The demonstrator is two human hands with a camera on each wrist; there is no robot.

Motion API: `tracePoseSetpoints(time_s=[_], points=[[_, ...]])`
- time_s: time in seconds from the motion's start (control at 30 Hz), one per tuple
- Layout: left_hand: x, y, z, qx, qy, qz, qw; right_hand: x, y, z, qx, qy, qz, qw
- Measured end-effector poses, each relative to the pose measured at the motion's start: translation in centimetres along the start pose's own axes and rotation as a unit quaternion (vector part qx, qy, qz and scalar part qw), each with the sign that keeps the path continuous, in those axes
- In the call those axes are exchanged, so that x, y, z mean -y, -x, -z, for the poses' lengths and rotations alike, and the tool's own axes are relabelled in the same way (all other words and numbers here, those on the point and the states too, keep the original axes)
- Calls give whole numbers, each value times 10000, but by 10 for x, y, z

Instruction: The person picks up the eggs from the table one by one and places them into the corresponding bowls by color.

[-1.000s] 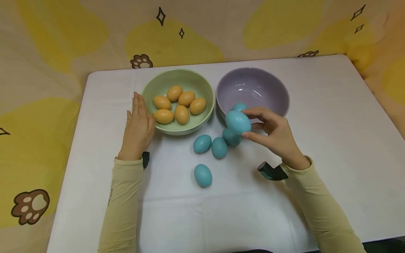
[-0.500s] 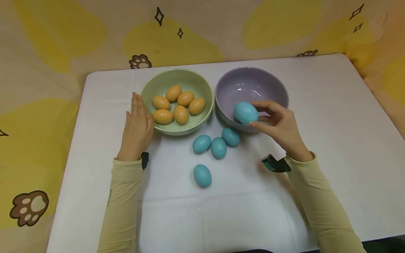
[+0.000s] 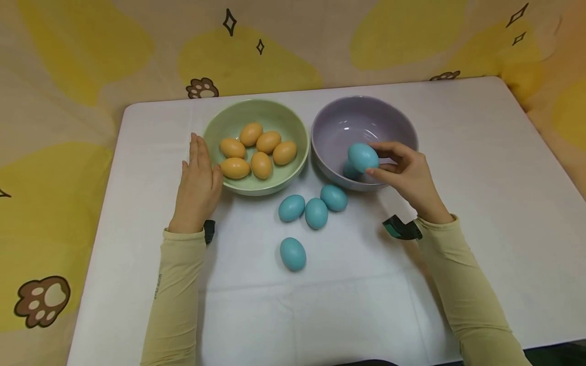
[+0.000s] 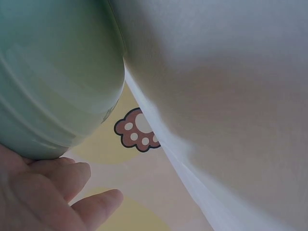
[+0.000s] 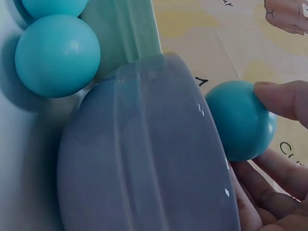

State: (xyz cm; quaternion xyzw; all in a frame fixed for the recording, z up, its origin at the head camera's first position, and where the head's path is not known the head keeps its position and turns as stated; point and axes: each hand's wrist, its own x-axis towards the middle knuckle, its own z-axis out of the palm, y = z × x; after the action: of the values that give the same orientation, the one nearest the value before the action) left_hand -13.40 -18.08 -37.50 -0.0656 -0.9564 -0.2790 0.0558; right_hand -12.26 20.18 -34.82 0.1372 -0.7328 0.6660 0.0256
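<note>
My right hand (image 3: 405, 175) pinches a blue egg (image 3: 363, 157) between thumb and fingers, over the near part of the purple bowl (image 3: 329, 129). Beneath it a second blue egg (image 3: 350, 170) shows partly, inside that bowl. In the right wrist view the held egg (image 5: 240, 120) appears just beyond the bowl's rim. My left hand (image 3: 195, 188) rests with straight fingers against the left side of the green bowl (image 3: 220, 119). That bowl contains several yellow eggs (image 3: 261, 165). In the left wrist view the fingers (image 4: 72, 178) lie by the green bowl's wall (image 4: 57, 82).
Three blue eggs lie grouped in front of the bowls, the middle egg (image 3: 317, 213) among them. Nearer to me lies a single blue egg (image 3: 293, 254). A white cloth (image 3: 256, 315) covers the table, and a patterned yellow curtain (image 3: 293, 46) hangs behind it.
My right hand has carried the blue egg rightward and away from me, from the purple bowl's near left edge to above its inside. My left hand has stayed at the green bowl.
</note>
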Motion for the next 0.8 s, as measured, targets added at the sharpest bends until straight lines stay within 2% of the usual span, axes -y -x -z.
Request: tracePoseSetpoints(time_s=[0.17,0.3,0.47,0.8], points=[[0,0,0,11,1,15,10000,1,-1,2,160,595,-227,9978],[1,0,-1,23,-11,46,10000,2,-2,2,360,1162,-438,9916],[3,-1,-2,-5,-21,34,10000,2,-5,3,594,1555,-562,9844],[1,0,-1,54,-115,28,9999,9,-22,3,1512,2214,-1133,9567]])
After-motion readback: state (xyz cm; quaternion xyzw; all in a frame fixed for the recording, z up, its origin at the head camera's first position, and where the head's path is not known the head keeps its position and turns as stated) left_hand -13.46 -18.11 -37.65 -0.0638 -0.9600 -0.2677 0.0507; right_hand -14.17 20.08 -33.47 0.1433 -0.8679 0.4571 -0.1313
